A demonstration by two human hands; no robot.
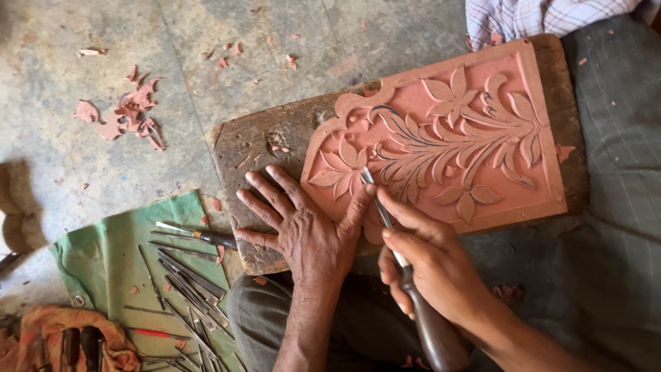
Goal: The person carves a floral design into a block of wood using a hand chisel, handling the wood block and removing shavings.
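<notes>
A reddish clay-coloured panel [475, 96] carved with leaves and flowers lies on a dark wooden board [265, 148] across my lap. My right hand [430, 265] grips a carving chisel [420, 306] with a dark wooden handle; its metal blade tip rests on the panel near the lower-left flower. My left hand [303, 231] lies flat with fingers spread on the board, its thumb pressed against the panel's edge beside the blade.
A green cloth [110, 262] at lower left holds several metal carving tools [189, 279]. An orange cloth [41, 331] with more tools lies at the bottom left corner. Reddish chips [131, 114] are scattered on the stone floor. A checked fabric [530, 14] shows at the top right.
</notes>
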